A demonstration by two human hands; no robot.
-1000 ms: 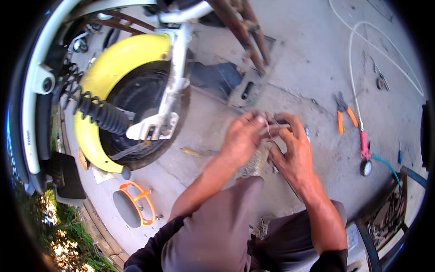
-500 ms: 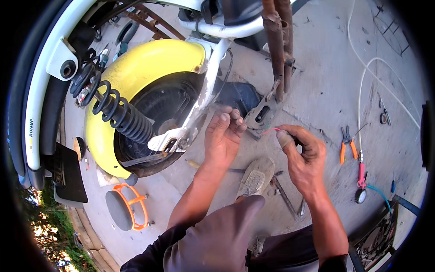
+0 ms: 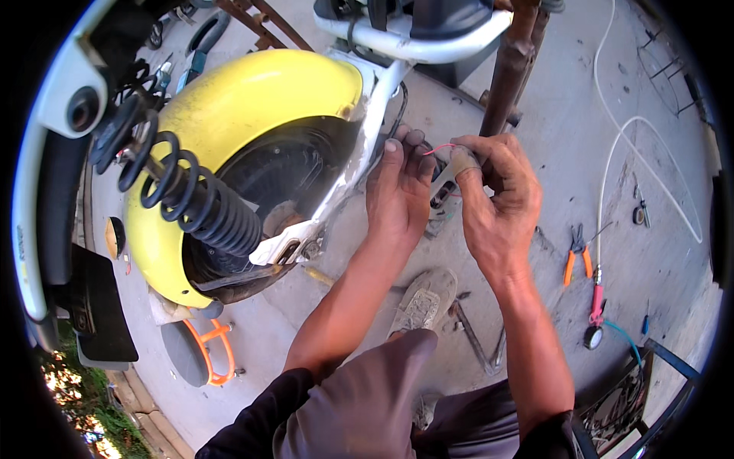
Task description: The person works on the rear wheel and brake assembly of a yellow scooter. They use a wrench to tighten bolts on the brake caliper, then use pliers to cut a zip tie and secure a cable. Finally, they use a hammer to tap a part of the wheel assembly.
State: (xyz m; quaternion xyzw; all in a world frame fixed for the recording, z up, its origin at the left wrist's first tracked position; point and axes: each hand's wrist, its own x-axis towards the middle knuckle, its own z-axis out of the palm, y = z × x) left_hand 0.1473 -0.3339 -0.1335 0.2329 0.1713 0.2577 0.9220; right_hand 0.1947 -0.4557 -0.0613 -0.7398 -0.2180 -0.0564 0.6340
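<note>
Red, thin, smooth-coated wire point(image 3: 437, 148), one, slightly bowed: spans the gap between the two hands. Right hand point(image 3: 501, 203): thumb and forefinger pinched on the wire, other fingers curled. Left hand point(image 3: 399, 199): fingers half-curled, tips at the wire's other end; whether they grip it, cannot tell.

Mudguard point(image 3: 264, 76), glossy yellow, arched, scuffed. Coil spring point(image 3: 222, 222), black, ribbed, slanting before it. Side tube point(image 3: 29, 260), white, curved; small marking, too blurred to read. Post point(image 3: 511, 73), rusted brown metal, rough, just beyond the right hand. White strut point(image 3: 359, 180), paint worn, near the left hand.

Concrete floor point(image 3: 566, 183), grey, stained, extends from the right hand to pliers point(image 3: 578, 260), orange-handled, jaws apart. Shoe point(image 3: 427, 300), dusty, laced, below the hands.
</note>
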